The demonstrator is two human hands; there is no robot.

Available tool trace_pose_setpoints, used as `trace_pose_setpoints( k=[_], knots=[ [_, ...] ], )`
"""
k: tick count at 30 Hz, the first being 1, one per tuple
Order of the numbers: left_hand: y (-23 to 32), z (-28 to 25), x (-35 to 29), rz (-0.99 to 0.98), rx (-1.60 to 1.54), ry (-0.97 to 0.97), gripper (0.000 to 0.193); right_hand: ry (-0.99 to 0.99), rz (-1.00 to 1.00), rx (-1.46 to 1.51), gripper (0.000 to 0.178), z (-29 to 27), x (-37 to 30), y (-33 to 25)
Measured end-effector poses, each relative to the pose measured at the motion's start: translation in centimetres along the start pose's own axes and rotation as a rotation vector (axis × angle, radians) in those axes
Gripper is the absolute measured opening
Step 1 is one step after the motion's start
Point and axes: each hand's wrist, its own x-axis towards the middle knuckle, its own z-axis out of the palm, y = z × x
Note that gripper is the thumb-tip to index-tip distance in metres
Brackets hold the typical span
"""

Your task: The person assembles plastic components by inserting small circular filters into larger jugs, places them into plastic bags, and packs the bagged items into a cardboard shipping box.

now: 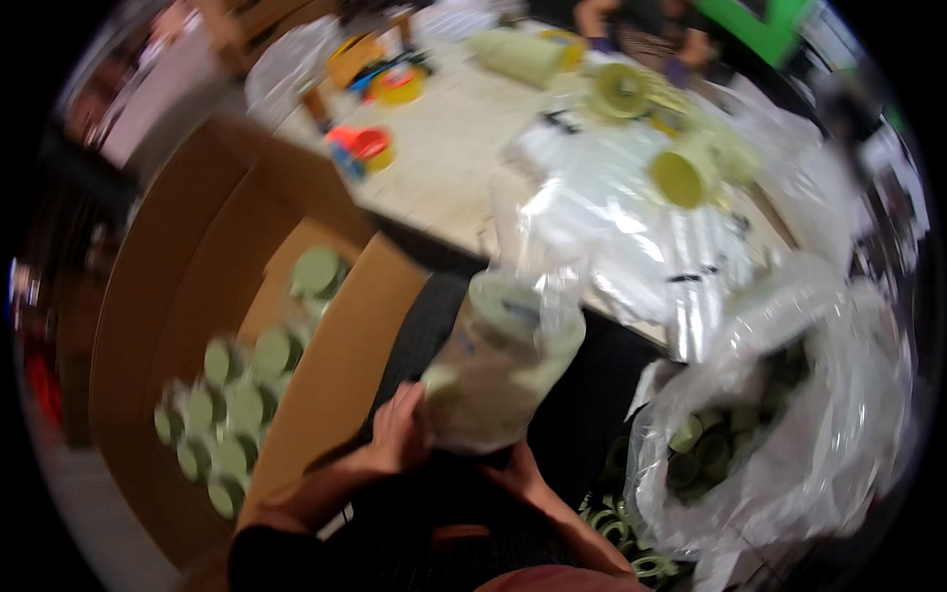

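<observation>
A pale green cylindrical container [498, 365], wrapped in a see-through plastic bag, is tilted in front of my body. My left hand [400, 429] grips its lower left side, with the fingers partly hidden by it. Beneath the lower right end, my right hand [518, 474] supports it, its fingers mostly out of sight behind the container. Loose plastic of the bag rises above the container's upper end. On my left stands an open cardboard box [335, 365] with several green, round-ended pieces [237, 454] in it, set in rows.
The table [444, 148] ahead bears a pile of plastic bags [602, 217], pale green containers [681, 178] and tape rolls [370, 148]. A large plastic sack [789, 464] of green parts stands at right. Across the table, another person's hands [676, 69] show.
</observation>
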Motion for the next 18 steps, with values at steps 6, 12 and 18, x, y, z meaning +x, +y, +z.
trace_pose_setpoints(
  k=[6, 12, 18],
  knots=[
    [-1.0, -8.1, -1.6, -0.323, 0.547, 0.224, 0.025, -0.289, -0.153, 0.005, 0.075, 3.8, 6.0, -8.7],
    [-18.2, -20.9, -3.6, -0.417, 0.334, 0.587, 0.036, -0.700, -0.630, -0.050, 0.077, 9.7, 9.2, -16.4],
    [-36.6, -25.6, -13.4, -1.322, -0.668, 0.529, 0.045, -0.475, -0.287, 0.046, 0.053, 5.3, 8.8, -10.6]
  ],
)
